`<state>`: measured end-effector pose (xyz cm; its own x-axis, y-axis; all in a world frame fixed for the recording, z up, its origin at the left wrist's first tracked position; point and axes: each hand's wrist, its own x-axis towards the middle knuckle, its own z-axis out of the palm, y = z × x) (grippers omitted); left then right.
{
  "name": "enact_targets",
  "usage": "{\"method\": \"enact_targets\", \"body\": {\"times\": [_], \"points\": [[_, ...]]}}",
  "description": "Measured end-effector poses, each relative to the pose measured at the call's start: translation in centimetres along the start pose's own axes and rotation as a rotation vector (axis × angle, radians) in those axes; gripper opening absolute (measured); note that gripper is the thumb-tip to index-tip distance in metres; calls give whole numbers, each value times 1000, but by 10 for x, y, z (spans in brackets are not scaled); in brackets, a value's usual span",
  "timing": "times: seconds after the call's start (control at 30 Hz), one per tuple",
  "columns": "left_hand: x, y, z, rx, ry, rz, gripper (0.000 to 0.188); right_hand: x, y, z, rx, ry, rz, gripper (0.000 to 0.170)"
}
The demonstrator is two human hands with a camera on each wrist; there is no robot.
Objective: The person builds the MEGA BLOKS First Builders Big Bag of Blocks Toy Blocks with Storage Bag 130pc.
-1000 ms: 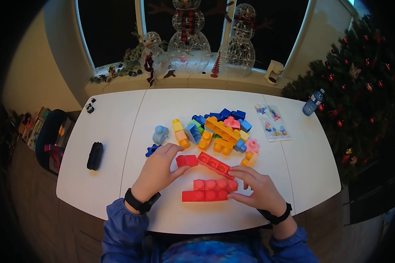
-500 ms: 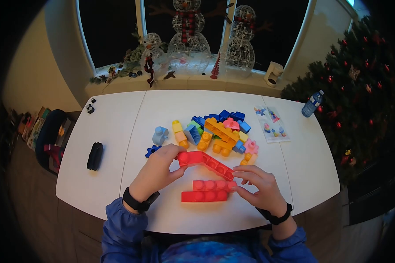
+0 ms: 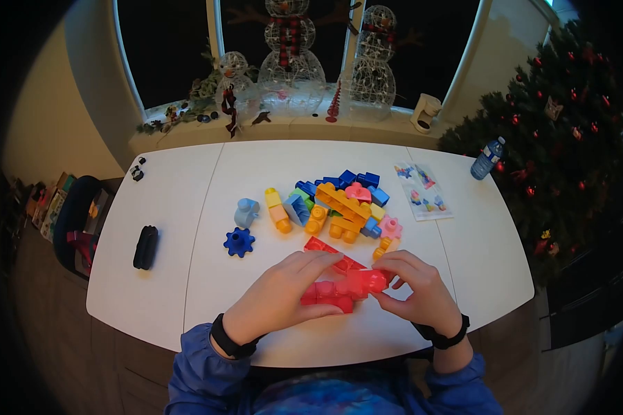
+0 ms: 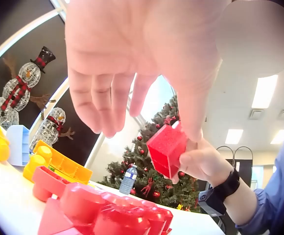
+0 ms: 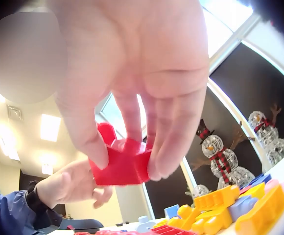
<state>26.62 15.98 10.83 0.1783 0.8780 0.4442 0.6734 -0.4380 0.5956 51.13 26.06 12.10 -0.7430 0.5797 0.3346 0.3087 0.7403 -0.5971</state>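
Observation:
In the head view my right hand (image 3: 422, 287) pinches a small red building block (image 3: 368, 282), thumb on one side and fingers on the other. The right wrist view shows that red block (image 5: 122, 169) gripped from above. My left hand (image 3: 277, 294) is just left of it, its fingers (image 4: 105, 103) extended loosely and its thumb close to the block. Below the hands, joined red blocks (image 4: 117, 215) with round studs sit on the table, partly hidden by the left hand in the head view. Behind them lies a long red block (image 3: 320, 247), hollow side showing.
A pile of yellow, blue, green and pink blocks (image 3: 346, 207) stands beyond the hands. Left of it are a dark blue gear-shaped piece (image 3: 239, 242) and a light blue block (image 3: 246, 213). A black case (image 3: 145, 247), picture sheet (image 3: 426, 197) and water bottle (image 3: 488, 159) lie farther out.
The small red block has gone from the left hand to the right, moving toward the body and right. The left hand has moved right, over the joined red blocks, uncovering the blue gear.

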Motion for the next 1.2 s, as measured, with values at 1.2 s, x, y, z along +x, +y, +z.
{"method": "enact_targets", "body": {"times": [1.2], "points": [[-44, -40, 3, 35, -134, -249, 70, 46, 55, -5, -153, -78, 109, 39]]}}
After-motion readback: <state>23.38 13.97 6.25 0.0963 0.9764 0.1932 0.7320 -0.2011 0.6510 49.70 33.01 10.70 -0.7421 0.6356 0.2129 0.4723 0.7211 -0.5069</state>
